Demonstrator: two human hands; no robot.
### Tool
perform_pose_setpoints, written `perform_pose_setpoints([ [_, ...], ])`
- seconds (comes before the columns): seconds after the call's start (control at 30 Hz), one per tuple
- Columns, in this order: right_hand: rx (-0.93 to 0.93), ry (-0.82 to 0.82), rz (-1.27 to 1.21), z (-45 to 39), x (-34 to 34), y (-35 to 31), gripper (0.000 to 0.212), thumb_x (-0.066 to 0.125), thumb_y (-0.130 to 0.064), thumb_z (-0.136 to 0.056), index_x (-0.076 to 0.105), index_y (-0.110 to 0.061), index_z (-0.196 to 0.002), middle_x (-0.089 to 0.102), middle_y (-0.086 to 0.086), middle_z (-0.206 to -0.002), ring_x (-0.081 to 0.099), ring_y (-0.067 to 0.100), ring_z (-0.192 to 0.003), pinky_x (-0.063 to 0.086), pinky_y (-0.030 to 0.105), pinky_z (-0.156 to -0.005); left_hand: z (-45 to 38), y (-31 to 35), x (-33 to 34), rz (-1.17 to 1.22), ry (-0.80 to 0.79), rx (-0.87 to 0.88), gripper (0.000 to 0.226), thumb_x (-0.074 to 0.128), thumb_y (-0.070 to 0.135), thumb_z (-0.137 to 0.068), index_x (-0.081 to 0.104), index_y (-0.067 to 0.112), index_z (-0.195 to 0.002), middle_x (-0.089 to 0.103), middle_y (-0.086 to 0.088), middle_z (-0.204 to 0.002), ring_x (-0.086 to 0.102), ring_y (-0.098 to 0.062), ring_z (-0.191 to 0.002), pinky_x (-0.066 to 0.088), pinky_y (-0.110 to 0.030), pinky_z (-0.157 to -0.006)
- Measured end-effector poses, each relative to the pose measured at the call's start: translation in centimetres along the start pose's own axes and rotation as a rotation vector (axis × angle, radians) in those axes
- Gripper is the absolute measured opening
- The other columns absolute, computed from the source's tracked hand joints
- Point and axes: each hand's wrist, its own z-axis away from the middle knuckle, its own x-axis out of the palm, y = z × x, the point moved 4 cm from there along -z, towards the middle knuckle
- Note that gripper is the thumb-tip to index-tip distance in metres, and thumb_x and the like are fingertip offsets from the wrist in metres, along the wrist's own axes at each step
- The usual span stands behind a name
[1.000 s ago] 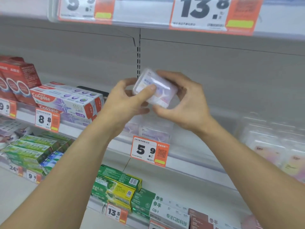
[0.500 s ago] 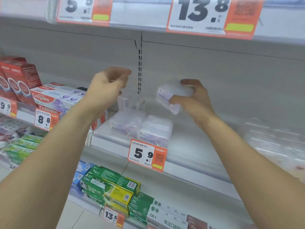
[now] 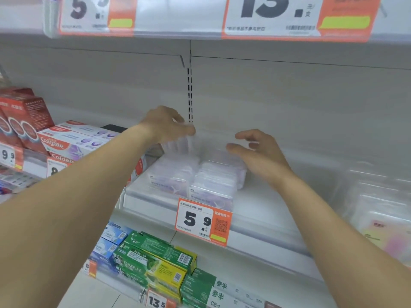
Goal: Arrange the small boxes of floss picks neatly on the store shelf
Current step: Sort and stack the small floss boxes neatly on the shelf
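Several small clear floss pick boxes with purple labels stand in two rows on the white shelf [image 3: 273, 210], above the 5.9 price tag [image 3: 203, 221]. The front left box [image 3: 171, 180] and front right box [image 3: 213, 188] are sharp enough to tell apart. Those behind them [image 3: 178, 144] are blurred. My left hand [image 3: 166, 126] reaches over the back row, and its fingertips touch the tops of those boxes. My right hand [image 3: 255, 150] hovers at the right side of the stack with its fingers spread and nothing in it.
Colgate toothpaste cartons [image 3: 73, 141] and red boxes [image 3: 24, 121] fill the shelf to the left. Pale packets [image 3: 378, 210] sit at the right. Green Darlie cartons [image 3: 153, 261] lie on the shelf below. The upper shelf edge [image 3: 178, 32] with big price tags hangs overhead.
My right hand carried the box from mid-air down to the stack and let go of it. My left hand left the box and moved onto the back row.
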Motion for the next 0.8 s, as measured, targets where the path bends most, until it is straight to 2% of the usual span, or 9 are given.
perform_pose_setpoints([
  [0.1, -0.22, 0.28, -0.026, 0.3, -1.0, -2.3, 0.02, 0.074, -0.023, -0.08, 0.067, -0.03, -0.097, 0.062, -0.007, -0.112, 0.061, 0.008, -0.103, 0.05, 0.027, -0.089, 0.7, 0.4, -1.2, 0.408, 0.198, -0.083, 0.062, 0.073, 0.059, -0.071, 0.058, 0.021, -0.117, 0.058, 0.0, -0.116, 0.065, -0.023, -0.091, 0.052, -0.022, -0.049],
  [0.2, -0.269, 0.125, -0.189, 0.2, 0.3, -5.6, 0.046, 0.069, -0.005, -0.076, 0.063, -0.03, -0.115, 0.059, -0.003, -0.112, 0.066, 0.014, -0.089, 0.054, 0.027, -0.067, 2.1, 1.2, -1.9, 0.596, 0.203, -0.112, 0.068, 0.079, 0.057, -0.067, 0.055, 0.02, -0.119, 0.061, -0.002, -0.115, 0.068, -0.023, -0.09, 0.046, -0.016, -0.037],
  [0.33, -0.258, -0.229, -0.194, 0.7, 4.0, -9.2, 0.083, 0.078, -0.005, -0.067, 0.048, -0.038, -0.136, 0.047, 0.001, -0.125, 0.066, 0.011, -0.099, 0.056, 0.022, -0.069, 4.4, 1.1, -1.0, 0.721, 0.217, 0.006, 0.064, 0.085, 0.047, -0.065, 0.058, 0.017, -0.115, 0.068, -0.011, -0.102, 0.072, -0.021, -0.076, 0.06, -0.03, -0.057],
  [0.43, -0.222, -0.235, -0.166, 0.3, 4.5, -9.8, 0.089, 0.092, -0.019, -0.061, 0.047, -0.034, -0.136, 0.048, 0.0, -0.127, 0.064, 0.001, -0.096, 0.063, 0.032, -0.071, 5.1, 1.0, -1.5, 0.641, 0.27, 0.145, 0.038, 0.068, 0.037, -0.088, 0.061, 0.021, -0.122, 0.067, -0.014, -0.098, 0.068, -0.019, -0.071, 0.052, -0.017, -0.053],
  [0.5, -0.142, -0.213, -0.174, -0.4, 4.4, -9.4, 0.093, 0.095, -0.026, -0.06, 0.04, -0.032, -0.135, 0.05, -0.002, -0.127, 0.066, 0.009, -0.097, 0.063, 0.037, -0.073, 5.4, 1.1, -2.6, 0.527, 0.26, 0.25, 0.033, 0.058, 0.027, -0.096, 0.059, 0.027, -0.129, 0.07, -0.001, -0.101, 0.067, -0.007, -0.078, 0.044, -0.007, -0.051],
  [0.57, -0.021, -0.215, -0.309, -1.0, 4.8, -8.7, 0.085, 0.093, -0.026, -0.064, 0.041, -0.025, -0.132, 0.055, 0.0, -0.127, 0.069, 0.018, -0.099, 0.063, 0.041, -0.075, 6.0, 1.4, -3.4, 0.499, 0.225, 0.37, 0.039, 0.056, 0.012, -0.096, 0.058, 0.027, -0.132, 0.07, 0.009, -0.107, 0.066, 0.001, -0.085, 0.043, -0.005, -0.053],
  [0.63, 0.117, -0.246, -0.48, -1.6, 5.4, -8.1, 0.07, 0.087, -0.027, -0.068, 0.052, -0.018, -0.127, 0.063, 0.009, -0.12, 0.072, 0.024, -0.093, 0.062, 0.045, -0.076, 6.2, 1.2, -3.5, 0.47, 0.248, 0.457, 0.041, 0.059, 0.007, -0.093, 0.061, 0.027, -0.129, 0.068, 0.009, -0.115, 0.064, 0.001, -0.092, 0.053, -0.015, -0.074],
  [0.7, 0.18, -0.294, -0.469, -2.0, 5.7, -7.9, 0.059, 0.079, -0.039, -0.068, 0.062, -0.019, -0.121, 0.068, 0.011, -0.114, 0.073, 0.027, -0.092, 0.061, 0.043, -0.081, 5.8, -0.2, -3.2, 0.423, 0.289, 0.427, 0.044, 0.064, 0.016, -0.091, 0.058, 0.033, -0.131, 0.06, 0.008, -0.126, 0.059, -0.003, -0.104, 0.05, -0.026, -0.093],
  [0.8, 0.087, -0.319, -0.314, -2.6, 5.4, -8.5, 0.041, 0.068, -0.05, -0.07, 0.069, -0.027, -0.103, 0.069, -0.001, -0.098, 0.064, 0.019, -0.093, 0.05, 0.033, -0.08, 5.3, -2.1, -2.1, 0.621, 0.134, 0.327, 0.048, 0.065, 0.031, -0.092, 0.05, 0.036, -0.138, 0.058, -0.002, -0.131, 0.063, -0.016, -0.112, 0.053, -0.033, -0.092],
])
